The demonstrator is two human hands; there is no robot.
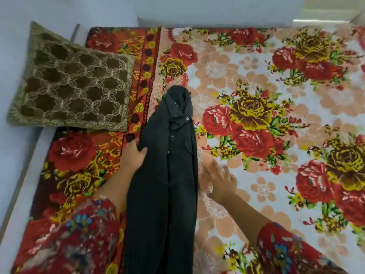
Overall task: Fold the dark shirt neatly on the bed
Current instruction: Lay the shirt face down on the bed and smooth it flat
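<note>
Two hands at dark shirt [164, 175] on bed [276, 95]: left hand [133, 155] grip touching its edge, right hand [219, 178] grip spread apart beside it.

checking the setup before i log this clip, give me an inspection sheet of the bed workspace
surface: bed covered by a floral blanket, mostly bare on the right
job's things: dark shirt lying in a long narrow strip, collar at the far end, buttons showing
clutter: brown patterned cushion at the far left
grippers: left hand touches the shirt's left edge; right hand open on the blanket beside the right edge, blurred
cables: nothing seen
surroundings: pale wall behind the bed
</note>
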